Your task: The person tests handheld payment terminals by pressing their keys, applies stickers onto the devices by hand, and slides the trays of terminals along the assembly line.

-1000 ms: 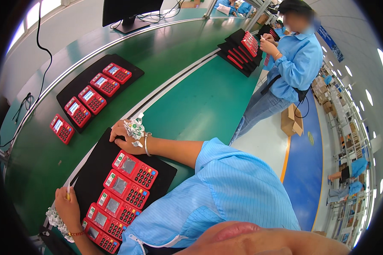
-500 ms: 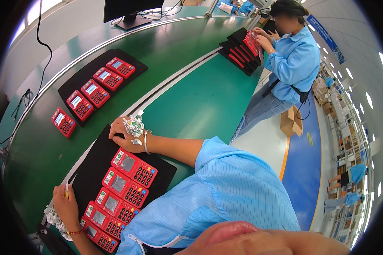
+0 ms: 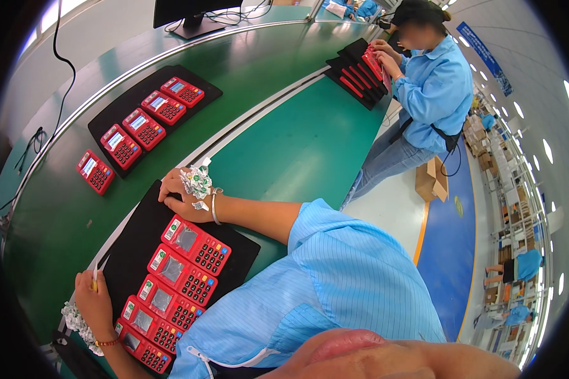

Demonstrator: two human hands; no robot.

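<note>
A black mat [image 3: 133,246] lies along the near side of the green table, with several red payment terminals [image 3: 182,276] in a slanting row on it. Grey film-covered screens and dark keys face up. At the mat's far corner my right hand [image 3: 180,192] is closed, its curled fingers over the edge. My left hand [image 3: 95,306] rests by the mat's left edge. A thin white and yellow stick [image 3: 95,281] shows between its thumb and forefinger. Crumpled sticker clumps hang at both wrists, right [image 3: 198,182] and left [image 3: 77,325].
Beyond a metal rail, more red terminals [image 3: 145,129] with lit screens sit on a second black mat [image 3: 104,120], one off its edge. At the far right a co-worker [image 3: 433,82] handles a red device beside black racks [image 3: 354,79]. A cardboard box [image 3: 431,180] stands on the floor.
The scene has shifted slightly upward and left in view. My hands keep nearly the same places at the mat's edges. The co-worker's head and arms have moved a little.
</note>
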